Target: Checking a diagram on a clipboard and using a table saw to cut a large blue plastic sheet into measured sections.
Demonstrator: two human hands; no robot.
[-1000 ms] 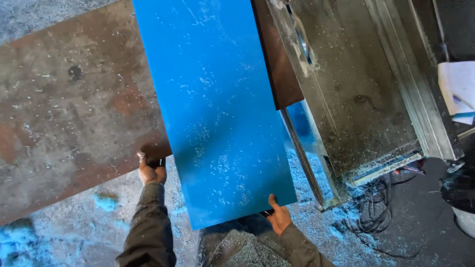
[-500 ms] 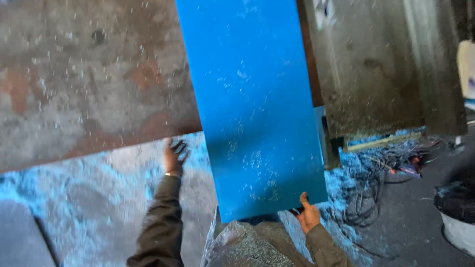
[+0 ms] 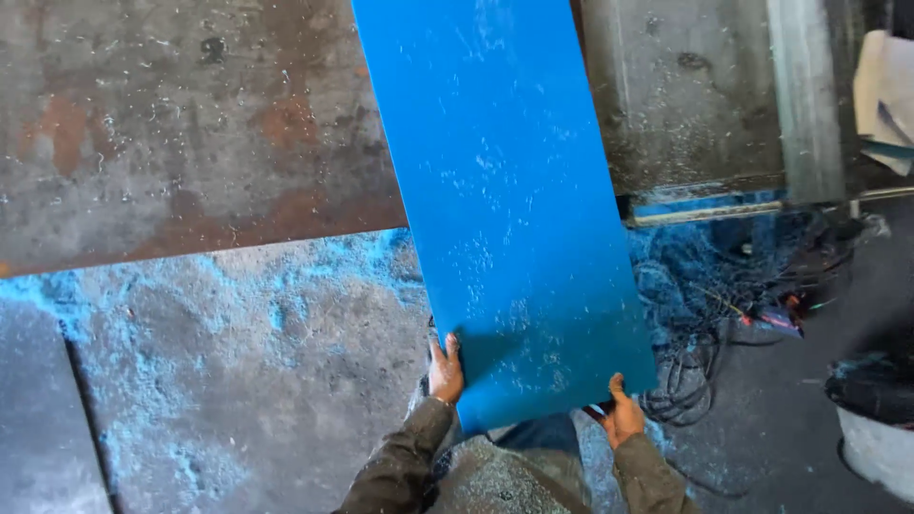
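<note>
Gripping the near end of a blue plastic sheet [image 3: 505,190]: left hand [image 3: 445,371] clasps its left corner edge, right hand [image 3: 624,414] its lower edge. Sheet slants over the rusty steel table [image 3: 181,124]. Handling step underway; next move likely needs steady two-handed support.

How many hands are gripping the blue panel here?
2. The left hand holds the blue panel at its near left corner; the right hand holds the near right corner. No other hands show.
</note>
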